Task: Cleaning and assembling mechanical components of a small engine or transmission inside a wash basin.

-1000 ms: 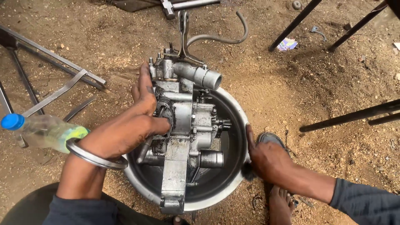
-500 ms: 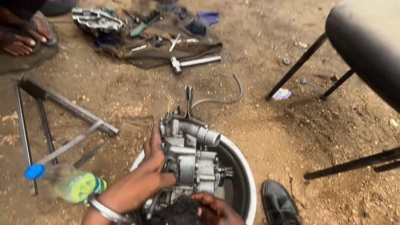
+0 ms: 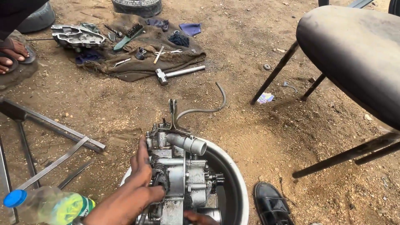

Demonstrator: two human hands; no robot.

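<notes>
A grey metal engine block (image 3: 179, 175) sits in a round white basin (image 3: 235, 183) on the dirt. My left hand (image 3: 139, 177) lies against the block's left side, fingers spread on the casing and thumb hooked at a dark round part. Only the fingertips of my right hand (image 3: 196, 216) show at the bottom edge, touching the lower part of the block. A bent metal lever (image 3: 200, 109) sticks out from the top of the block.
A brown cloth (image 3: 141, 58) at the back carries a hammer (image 3: 179, 73), a brush, spanners and an engine cover (image 3: 77, 37). A stool (image 3: 358, 54) stands at right, a metal frame (image 3: 50, 129) at left. A plastic bottle (image 3: 46, 206) and a black shoe (image 3: 273, 204) lie nearby. Another person's foot (image 3: 12, 52) is at far left.
The view has tilted up, away from the basin, showing the tool cloth and stool. My right hand moved from the basin's right rim to the block's lower part.
</notes>
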